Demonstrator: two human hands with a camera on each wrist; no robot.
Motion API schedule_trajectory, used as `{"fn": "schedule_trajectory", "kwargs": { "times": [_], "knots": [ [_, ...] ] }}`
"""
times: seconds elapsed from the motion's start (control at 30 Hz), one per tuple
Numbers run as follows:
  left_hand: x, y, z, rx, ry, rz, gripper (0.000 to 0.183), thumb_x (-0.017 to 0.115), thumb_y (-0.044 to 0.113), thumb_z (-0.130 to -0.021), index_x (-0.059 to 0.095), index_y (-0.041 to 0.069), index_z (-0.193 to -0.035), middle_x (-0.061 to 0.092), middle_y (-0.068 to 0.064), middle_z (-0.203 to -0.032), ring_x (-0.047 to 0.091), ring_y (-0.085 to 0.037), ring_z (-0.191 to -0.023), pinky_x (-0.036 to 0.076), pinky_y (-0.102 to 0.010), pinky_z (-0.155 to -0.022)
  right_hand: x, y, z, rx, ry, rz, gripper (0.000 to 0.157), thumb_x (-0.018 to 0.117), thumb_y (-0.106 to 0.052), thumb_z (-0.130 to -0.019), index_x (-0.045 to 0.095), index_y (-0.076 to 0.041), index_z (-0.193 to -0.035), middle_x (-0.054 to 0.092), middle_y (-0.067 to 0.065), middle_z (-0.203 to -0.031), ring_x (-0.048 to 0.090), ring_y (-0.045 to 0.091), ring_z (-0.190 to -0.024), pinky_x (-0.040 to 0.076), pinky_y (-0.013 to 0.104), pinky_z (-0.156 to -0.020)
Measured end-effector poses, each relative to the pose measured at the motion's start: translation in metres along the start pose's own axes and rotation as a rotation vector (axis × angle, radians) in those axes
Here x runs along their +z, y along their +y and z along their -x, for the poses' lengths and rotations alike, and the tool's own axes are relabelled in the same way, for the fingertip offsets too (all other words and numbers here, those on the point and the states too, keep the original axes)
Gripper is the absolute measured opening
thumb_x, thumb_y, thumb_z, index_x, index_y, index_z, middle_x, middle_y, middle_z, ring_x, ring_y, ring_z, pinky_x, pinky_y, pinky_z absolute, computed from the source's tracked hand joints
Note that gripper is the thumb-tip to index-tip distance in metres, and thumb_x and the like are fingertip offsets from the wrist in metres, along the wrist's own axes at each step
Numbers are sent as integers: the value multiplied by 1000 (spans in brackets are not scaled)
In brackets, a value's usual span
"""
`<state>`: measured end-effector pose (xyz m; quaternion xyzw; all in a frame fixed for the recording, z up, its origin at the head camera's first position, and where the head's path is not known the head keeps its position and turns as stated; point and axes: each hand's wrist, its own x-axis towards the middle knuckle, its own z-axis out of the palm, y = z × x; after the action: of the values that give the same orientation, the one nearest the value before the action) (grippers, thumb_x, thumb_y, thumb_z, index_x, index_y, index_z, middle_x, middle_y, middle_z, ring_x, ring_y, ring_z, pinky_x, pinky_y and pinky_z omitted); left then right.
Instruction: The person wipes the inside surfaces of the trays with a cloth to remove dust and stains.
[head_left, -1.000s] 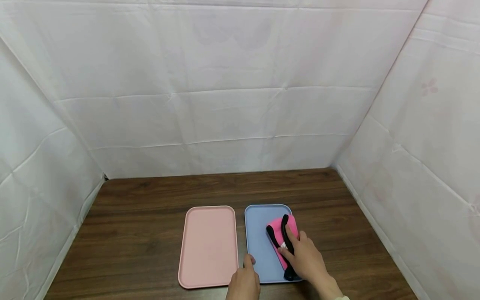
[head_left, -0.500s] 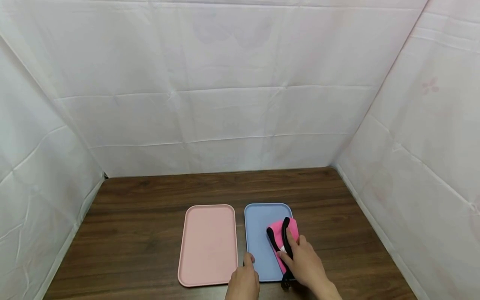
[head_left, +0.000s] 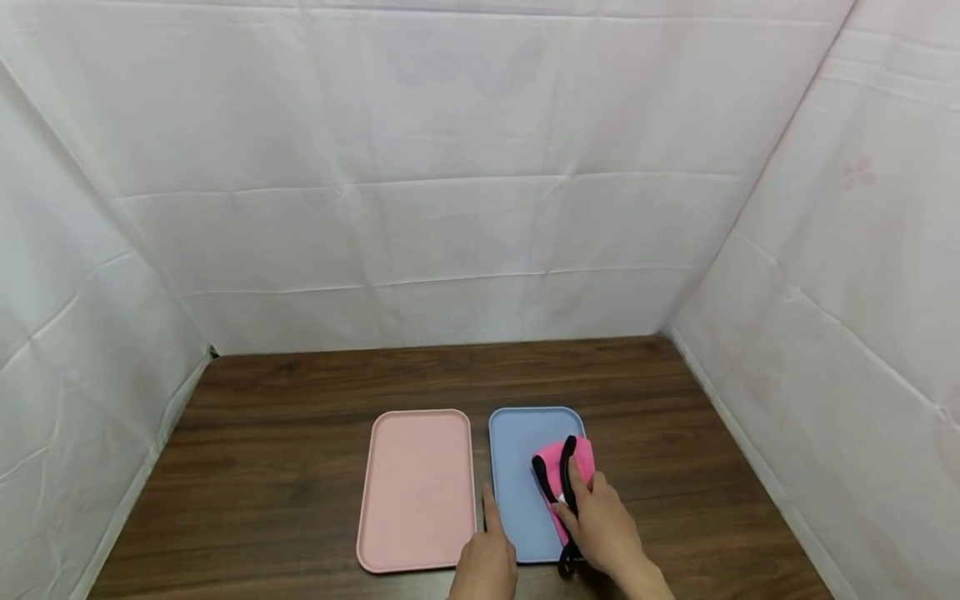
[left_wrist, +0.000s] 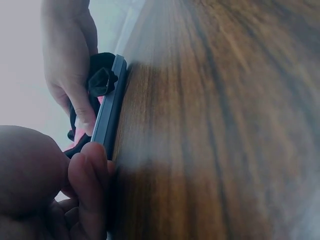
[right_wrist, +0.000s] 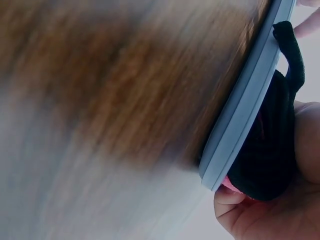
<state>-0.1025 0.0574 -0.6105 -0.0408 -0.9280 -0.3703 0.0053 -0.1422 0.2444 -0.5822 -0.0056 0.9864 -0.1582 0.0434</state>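
On the right side of the blue tray lies a folded pink fabric piece with black trim; its exact kind is unclear. My right hand grips it from the right, index finger along a black band and thumb on the near side. In the right wrist view, a black strap trails from the bundle past the tray rim. My left hand is at the blue tray's near-left corner, index finger extended forward along the edge. Its other fingers look bent beside the tray, but their hold is hidden.
A pink tray lies just left of the blue one, close to my left hand. Both rest on a dark wooden table. White cloth walls stand at the back and both sides.
My right hand has shifted slightly left, and a black loop now dangles over the tray's near edge. My left index finger has straightened forward. The trays keep their places.
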Motion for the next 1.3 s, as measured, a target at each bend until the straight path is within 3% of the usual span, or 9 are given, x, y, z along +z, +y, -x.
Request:
{"fn": "schedule_trajectory", "kwargs": {
  "times": [0.2,0.4,0.77,1.0,1.3],
  "knots": [
    [-1,1,-3,30,-11,-44,68,66,4,-89,39,-18,-147,54,-10,-53,52,-18,-44,44,-34,-44,3,1,1,-11,20,22,72,70,-37,-98,43,-7,-157,53,17,-102,50,22,-79,46,37,-57],
    [-1,2,-5,40,-18,-58,65,66,7,-90,42,-18,-145,58,-14,-56,57,-22,-46,46,-37,-45,7,0,1,-16,54,50,73,70,-37,-98,43,-6,-157,54,23,-109,55,28,-83,50,42,-60],
    [-1,2,-5,13,-43,-57,64,65,7,-92,42,-17,-146,59,-15,-56,57,-22,-46,46,-38,-44,16,-16,6,12,106,31,75,71,-38,-97,42,-2,-156,55,26,-106,58,33,-83,53,46,-59],
    [-4,1,-7,22,-65,-42,62,63,7,-93,41,-20,-145,57,-13,-54,55,-19,-44,45,-36,-42,18,-32,7,27,93,19,77,70,-41,-97,42,0,-156,52,20,-98,52,26,-77,49,43,-62],
    [-5,1,-7,31,-72,-27,64,63,7,-93,39,-21,-146,57,-13,-54,55,-19,-45,44,-36,-43,23,-47,10,-1,113,-8,79,72,-37,-94,41,2,-156,53,22,-101,55,28,-76,48,43,-56]
  ]
}}
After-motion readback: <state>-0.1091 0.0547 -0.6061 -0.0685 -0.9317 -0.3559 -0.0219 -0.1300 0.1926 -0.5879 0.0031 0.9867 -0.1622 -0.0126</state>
